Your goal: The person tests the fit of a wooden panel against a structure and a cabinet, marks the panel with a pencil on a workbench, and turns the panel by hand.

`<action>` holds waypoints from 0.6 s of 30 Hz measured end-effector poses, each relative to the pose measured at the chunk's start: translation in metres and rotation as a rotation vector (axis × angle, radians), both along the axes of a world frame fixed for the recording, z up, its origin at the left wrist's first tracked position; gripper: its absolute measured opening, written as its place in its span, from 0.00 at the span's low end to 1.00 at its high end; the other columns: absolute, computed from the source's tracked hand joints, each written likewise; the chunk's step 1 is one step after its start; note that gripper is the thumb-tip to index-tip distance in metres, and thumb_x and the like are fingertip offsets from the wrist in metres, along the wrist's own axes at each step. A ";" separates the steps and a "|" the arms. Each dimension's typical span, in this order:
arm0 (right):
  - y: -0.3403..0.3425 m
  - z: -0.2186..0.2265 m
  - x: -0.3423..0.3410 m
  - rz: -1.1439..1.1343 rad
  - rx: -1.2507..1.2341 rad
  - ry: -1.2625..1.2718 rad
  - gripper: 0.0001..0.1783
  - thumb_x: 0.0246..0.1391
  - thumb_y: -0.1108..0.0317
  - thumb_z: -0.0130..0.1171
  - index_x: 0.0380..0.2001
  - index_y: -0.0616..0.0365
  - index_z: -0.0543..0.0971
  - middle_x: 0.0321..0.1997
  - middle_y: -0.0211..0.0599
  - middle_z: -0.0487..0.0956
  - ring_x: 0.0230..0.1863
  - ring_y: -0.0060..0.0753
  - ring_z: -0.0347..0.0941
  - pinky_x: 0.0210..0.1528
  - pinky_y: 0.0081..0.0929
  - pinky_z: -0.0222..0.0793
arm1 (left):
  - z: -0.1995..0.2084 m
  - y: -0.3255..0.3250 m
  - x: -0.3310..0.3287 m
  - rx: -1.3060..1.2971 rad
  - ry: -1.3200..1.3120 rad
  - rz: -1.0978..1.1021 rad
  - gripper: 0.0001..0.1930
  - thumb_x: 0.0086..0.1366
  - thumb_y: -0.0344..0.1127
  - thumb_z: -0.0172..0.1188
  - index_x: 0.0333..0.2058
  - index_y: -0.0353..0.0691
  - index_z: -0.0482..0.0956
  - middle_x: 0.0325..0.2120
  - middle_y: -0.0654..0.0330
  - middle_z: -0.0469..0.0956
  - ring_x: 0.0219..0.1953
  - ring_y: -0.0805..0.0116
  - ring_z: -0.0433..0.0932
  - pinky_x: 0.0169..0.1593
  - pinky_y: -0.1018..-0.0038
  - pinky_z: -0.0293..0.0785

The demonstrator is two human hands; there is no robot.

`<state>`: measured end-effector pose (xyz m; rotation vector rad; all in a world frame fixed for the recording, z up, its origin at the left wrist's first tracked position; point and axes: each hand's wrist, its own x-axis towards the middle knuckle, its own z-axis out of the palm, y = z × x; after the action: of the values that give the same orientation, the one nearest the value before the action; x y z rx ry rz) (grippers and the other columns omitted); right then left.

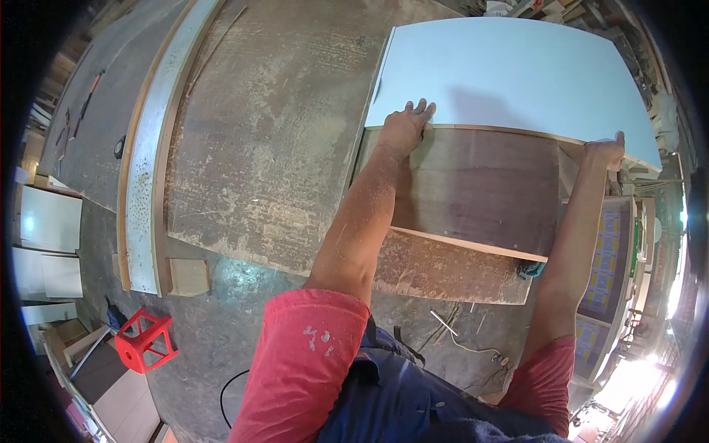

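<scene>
A large pale white panel (509, 74) lies at the far right of the worktable, over a brown wooden board (473, 188). My left hand (408, 125) rests at the panel's near edge toward its left end. Its fingers are spread and flat on the white surface. At the panel's near right corner, my right hand (607, 152) grips the edge, with the thumb up on top and the other fingers mostly hidden. The brown board has a light bare-wood front edge and sits close below the panel, between my forearms.
The worn worktable (273, 133) fills the middle. A long speckled white beam with wooden sides (145, 170) crosses it at left. A red plastic stool (145, 340) stands on the floor at lower left. A cable (473, 348) trails over the floor. White boards (50, 218) stand at far left.
</scene>
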<state>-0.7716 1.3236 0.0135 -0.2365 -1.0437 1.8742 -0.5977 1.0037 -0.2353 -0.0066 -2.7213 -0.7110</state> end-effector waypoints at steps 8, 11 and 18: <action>-0.011 0.004 -0.001 0.025 -0.020 -0.038 0.14 0.46 0.78 0.63 0.36 0.66 0.71 0.42 0.51 0.76 0.36 0.55 0.78 0.33 0.57 0.80 | 0.000 -0.003 -0.015 -0.004 -0.030 -0.013 0.25 0.67 0.34 0.53 0.62 0.54 0.63 0.64 0.63 0.64 0.61 0.57 0.69 0.54 0.60 0.75; -0.024 0.003 0.002 0.042 0.014 -0.011 0.14 0.48 0.79 0.59 0.40 0.69 0.73 0.46 0.52 0.75 0.39 0.52 0.77 0.37 0.48 0.81 | -0.001 -0.004 -0.020 -0.021 -0.070 -0.015 0.26 0.67 0.36 0.53 0.64 0.55 0.61 0.65 0.64 0.62 0.63 0.56 0.67 0.55 0.61 0.75; -0.023 0.003 -0.016 0.003 -0.013 -0.012 0.12 0.46 0.79 0.60 0.36 0.71 0.74 0.44 0.51 0.76 0.38 0.50 0.77 0.35 0.49 0.79 | -0.004 -0.006 -0.032 0.037 0.042 0.023 0.25 0.66 0.32 0.52 0.61 0.57 0.65 0.61 0.63 0.68 0.58 0.56 0.72 0.54 0.61 0.76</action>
<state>-0.7880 1.3003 0.0168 -0.2541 -1.0405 1.8849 -0.6292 0.9974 -0.2393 0.0177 -2.6638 -0.7456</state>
